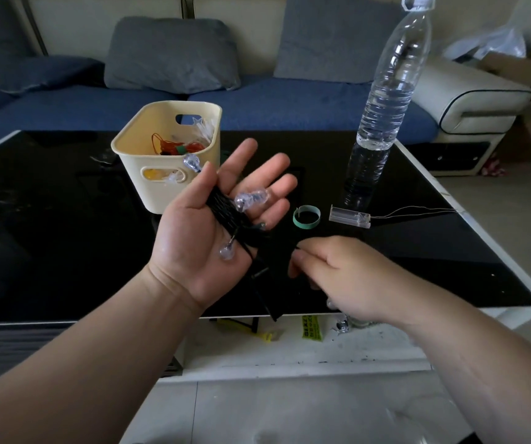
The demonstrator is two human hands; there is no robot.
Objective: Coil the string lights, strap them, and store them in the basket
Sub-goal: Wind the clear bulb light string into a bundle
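My left hand (216,225) is held palm up over the black table, fingers straight, with several turns of black string-light wire (225,216) wound across the palm. Clear bulbs (249,197) stick out of the coil. My right hand (331,267) sits just right of it, fingers curled, pinching the loose black wire. A green strap (306,216) lies curled in a ring on the table beyond my hands. The cream basket (135,157) stands behind my left hand and holds an orange coil with other lights.
A tall clear water bottle (389,88) stands at the table's right rear. A clear battery box (349,216) with thin wires lies right of the green strap. A blue sofa with grey cushions runs behind the glossy black table (49,219).
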